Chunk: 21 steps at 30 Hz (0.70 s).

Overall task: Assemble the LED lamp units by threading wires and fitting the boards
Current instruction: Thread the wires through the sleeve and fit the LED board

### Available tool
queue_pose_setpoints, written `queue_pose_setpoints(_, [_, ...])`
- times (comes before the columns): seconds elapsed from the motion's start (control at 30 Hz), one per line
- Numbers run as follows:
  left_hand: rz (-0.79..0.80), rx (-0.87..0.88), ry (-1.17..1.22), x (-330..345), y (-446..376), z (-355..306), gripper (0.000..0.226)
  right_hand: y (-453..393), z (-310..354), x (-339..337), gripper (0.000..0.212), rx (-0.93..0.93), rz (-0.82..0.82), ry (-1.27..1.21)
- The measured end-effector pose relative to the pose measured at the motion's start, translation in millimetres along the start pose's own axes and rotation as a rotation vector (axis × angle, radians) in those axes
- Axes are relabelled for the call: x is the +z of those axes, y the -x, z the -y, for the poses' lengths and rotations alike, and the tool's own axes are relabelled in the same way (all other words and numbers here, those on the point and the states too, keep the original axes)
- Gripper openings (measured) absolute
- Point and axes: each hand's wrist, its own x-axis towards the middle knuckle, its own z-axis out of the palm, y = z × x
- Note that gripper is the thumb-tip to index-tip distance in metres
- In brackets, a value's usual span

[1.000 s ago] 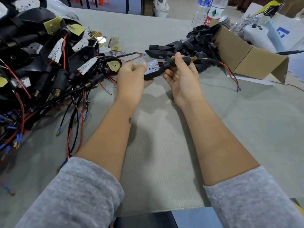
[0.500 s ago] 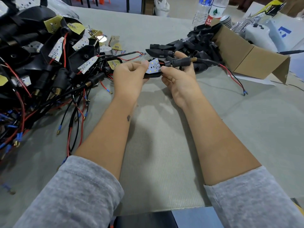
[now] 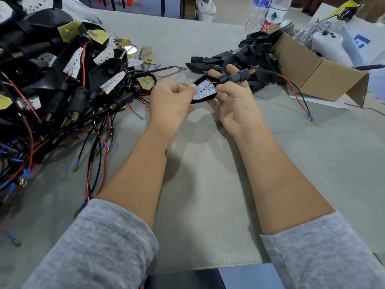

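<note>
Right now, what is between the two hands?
In the head view, a white LED board seated in a black plastic housing spans the gap; the left hand and right hand both grip it.

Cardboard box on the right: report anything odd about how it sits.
The cardboard box lies tipped on its side, its open mouth facing left, and black housings spill out of it onto the table. It looks deliberate, as a parts supply, rather than damaged.
</note>
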Motion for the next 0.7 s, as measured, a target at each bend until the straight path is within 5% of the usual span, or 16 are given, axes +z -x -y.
queue_pose_setpoints(0.37, [-0.110,0.189,-0.186,-1.0,4.8,-1.0,0.025,3.0,-5.0,4.5,0.066,0.041,0.029,0.073])
queue_pose_setpoints(0.7, [-0.038,0.185,-0.008,1.0,8.0,-0.9,0.025,3.0,-3.9,4.0,0.058,0.036,-0.013,0.067])
